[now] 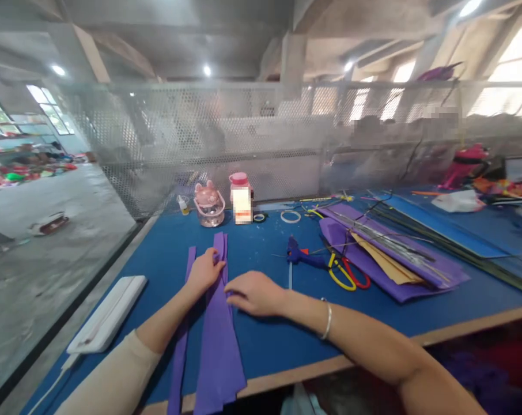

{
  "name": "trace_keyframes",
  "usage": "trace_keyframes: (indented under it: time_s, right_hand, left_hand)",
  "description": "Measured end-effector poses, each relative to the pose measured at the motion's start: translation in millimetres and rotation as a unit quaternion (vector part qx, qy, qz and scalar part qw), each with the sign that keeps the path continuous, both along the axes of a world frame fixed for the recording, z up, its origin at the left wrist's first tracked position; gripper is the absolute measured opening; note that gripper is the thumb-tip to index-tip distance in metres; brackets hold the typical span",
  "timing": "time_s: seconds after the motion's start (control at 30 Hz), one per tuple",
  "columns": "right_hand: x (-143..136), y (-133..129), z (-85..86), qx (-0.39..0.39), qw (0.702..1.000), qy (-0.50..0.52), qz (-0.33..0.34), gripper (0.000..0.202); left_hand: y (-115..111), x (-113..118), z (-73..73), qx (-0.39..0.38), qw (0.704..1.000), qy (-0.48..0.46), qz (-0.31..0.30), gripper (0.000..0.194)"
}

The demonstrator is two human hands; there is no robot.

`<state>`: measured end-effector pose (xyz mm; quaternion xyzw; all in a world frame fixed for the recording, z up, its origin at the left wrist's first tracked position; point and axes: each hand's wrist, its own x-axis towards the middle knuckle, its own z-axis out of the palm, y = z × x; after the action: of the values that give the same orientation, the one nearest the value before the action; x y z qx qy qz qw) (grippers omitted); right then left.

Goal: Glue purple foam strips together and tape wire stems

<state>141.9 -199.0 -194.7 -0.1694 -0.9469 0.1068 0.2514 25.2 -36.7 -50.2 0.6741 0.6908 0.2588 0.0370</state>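
Note:
Long purple strips (218, 340) lie lengthwise on the blue table, their lower ends reaching over its front edge. My left hand (205, 270) is at the upper part of these strips, its fingers bent against the material. Just right of them, my right hand (254, 293) touches the right edge with thumb and fingertips apart; nothing shows between them. A narrower purple strip (181, 346) runs along the left, partly under my left wrist. To the right of my right hand are a blue glue gun (306, 256) and scissors with yellow and red handles (342, 275).
A white power strip (108, 314) lies on the left. At the back stand a pink clear jar (209, 207), a pink-capped bottle (239, 180) and tape rolls (290, 217). Purple sheets (399, 259) with wires fill the right, before a mesh screen (244, 132).

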Motion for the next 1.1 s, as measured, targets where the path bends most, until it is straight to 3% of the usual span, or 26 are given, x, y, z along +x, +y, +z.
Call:
trace_keyframes:
  time_s: [0.07,0.1,0.17,0.23,0.37,0.43,0.5,0.57,0.6,0.67,0.77,0.83,0.9,1.0,1.03,1.1]
  right_hand:
    - [72.1,69.8,90.0,-0.019,0.999,0.026,-0.025,0.033]
    - [95.6,101.4,122.2,-0.030,0.998,0.035,-0.034,0.031]
    - [116.4,146.8,155.5,-0.055,0.997,0.036,-0.041,0.028]
    - [115.0,163.5,156.5,-0.089,0.994,0.049,-0.047,0.027]
    - [103.8,150.6,138.3,-0.252,0.964,0.074,-0.051,0.027]
    - [102.1,144.5,138.9,-0.384,0.918,0.083,-0.047,0.032]
    - [100.9,142.3,144.2,-0.525,0.845,0.095,-0.040,0.042]
    - [99.6,142.5,149.4,-0.612,0.782,0.108,-0.045,0.042]
    - [99.1,143.3,150.8,-0.627,0.769,0.110,-0.053,0.040]
    - [99.6,146.1,151.0,-0.612,0.779,0.102,-0.087,0.048]
    - [104.8,153.7,148.0,-0.535,0.829,0.078,-0.141,0.052]
    - [109.8,159.4,146.7,-0.479,0.862,0.057,-0.157,0.046]
    - [113.9,163.5,146.4,-0.446,0.879,0.033,-0.167,0.041]
    - [115.4,164.2,146.3,-0.476,0.864,0.034,-0.160,0.037]
    - [114.9,163.3,146.4,-0.506,0.850,0.052,-0.138,0.036]
    - [114.0,161.6,148.3,-0.555,0.824,0.093,-0.067,0.034]
  left_hand:
    - [-2.4,-4.0,4.3,0.003,1.000,-0.028,0.008,0.013]
    - [-4.1,-5.9,7.5,0.011,0.999,-0.040,0.024,0.017]
    - [-7.3,-8.7,14.1,0.038,0.995,-0.059,0.065,0.021]
    - [-10.2,-8.3,19.4,0.061,0.991,-0.076,0.095,0.023]
    - [-20.8,9.9,23.6,0.167,0.967,-0.177,0.073,0.009]
    - [-28.1,23.7,22.5,0.160,0.964,-0.209,0.041,0.009]
    - [-32.9,35.0,18.7,0.144,0.966,-0.213,0.013,0.011]
    - [-32.8,41.1,12.4,0.121,0.971,-0.206,-0.019,0.013]
    - [-31.2,42.1,8.8,0.101,0.974,-0.197,-0.038,0.016]
    - [-27.2,40.5,1.4,0.046,0.986,-0.130,-0.088,0.027]
    - [-26.5,33.0,-6.7,-0.021,0.988,0.016,-0.151,0.033]
    - [-32.7,27.8,-8.2,-0.045,0.985,0.061,-0.155,0.032]
    - [-42.3,24.7,-5.5,-0.065,0.987,0.096,-0.115,0.033]
    - [-53.7,25.7,3.6,-0.041,0.981,0.183,-0.050,0.050]
    - [-55.2,27.1,6.8,-0.015,0.977,0.204,-0.065,0.060]
    - [-54.5,29.8,11.8,0.040,0.962,0.222,-0.152,0.069]
